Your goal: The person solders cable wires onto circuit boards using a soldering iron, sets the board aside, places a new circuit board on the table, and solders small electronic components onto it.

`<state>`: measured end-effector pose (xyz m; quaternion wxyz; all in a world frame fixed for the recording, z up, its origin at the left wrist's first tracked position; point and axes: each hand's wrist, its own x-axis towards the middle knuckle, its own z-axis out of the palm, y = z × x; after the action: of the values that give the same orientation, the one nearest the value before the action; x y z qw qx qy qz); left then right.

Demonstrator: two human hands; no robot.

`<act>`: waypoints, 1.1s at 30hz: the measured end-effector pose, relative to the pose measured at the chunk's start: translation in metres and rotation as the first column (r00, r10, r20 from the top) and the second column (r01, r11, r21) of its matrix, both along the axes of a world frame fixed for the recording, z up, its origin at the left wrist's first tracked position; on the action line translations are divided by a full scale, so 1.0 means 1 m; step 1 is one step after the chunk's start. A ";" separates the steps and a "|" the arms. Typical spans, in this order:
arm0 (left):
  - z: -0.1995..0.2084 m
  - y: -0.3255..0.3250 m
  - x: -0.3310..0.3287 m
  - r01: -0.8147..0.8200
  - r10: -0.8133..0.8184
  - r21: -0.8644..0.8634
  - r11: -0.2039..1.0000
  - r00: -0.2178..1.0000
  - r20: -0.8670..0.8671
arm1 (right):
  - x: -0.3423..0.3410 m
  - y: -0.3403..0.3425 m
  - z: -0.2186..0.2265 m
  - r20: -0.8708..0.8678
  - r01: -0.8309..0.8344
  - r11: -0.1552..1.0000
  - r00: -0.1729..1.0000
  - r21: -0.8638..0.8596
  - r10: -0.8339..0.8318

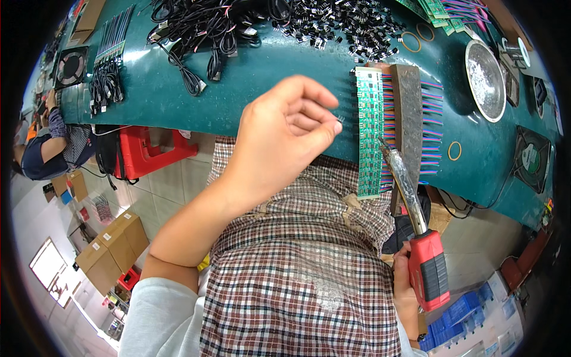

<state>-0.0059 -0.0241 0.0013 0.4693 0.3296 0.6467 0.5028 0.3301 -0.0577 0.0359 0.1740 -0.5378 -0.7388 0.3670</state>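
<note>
A soldering iron [407,184] with a red and black handle is gripped by my right hand [403,278], which is partly hidden behind the handle. The iron's tip is at the right edge of a long green circuit board panel [369,172]; contact cannot be made out. Coloured wires [431,125] run from that edge beneath a dark bar [407,107] lying across them. To the left of the panel, my left hand [282,131] is raised with its fingers curled and thumb toward the forefinger. Whatever small thing is at its fingertips blends with dark leads along the panel's edge.
Black cables [208,30] and small black connectors [345,24] are heaped on the green table [267,65]. A round metal dish [485,80], rubber bands [454,151] and a fan [531,159] are at right. Another person [50,146] sits at far left, near a red stool [151,152].
</note>
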 end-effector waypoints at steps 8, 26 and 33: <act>-0.007 -0.003 0.013 0.108 -0.080 -0.137 0.985 0.977 0.195 | -0.005 0.000 -0.005 -0.010 0.010 1.000 1.000 -0.029 -0.010; -0.020 0.014 0.014 0.138 -0.148 -0.169 0.976 0.988 -0.046 | -0.026 0.017 -0.011 -0.065 -0.105 0.990 0.992 0.091 0.111; -0.015 0.014 0.012 0.148 -0.159 -0.182 0.972 0.986 -0.050 | -0.041 0.024 -0.004 -0.070 -0.137 0.981 0.987 0.135 0.148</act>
<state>0.0062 -0.0103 -0.0139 0.5134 0.3514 0.6762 0.3946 0.2894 -0.0333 0.0322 0.2111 -0.4560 -0.7902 0.3508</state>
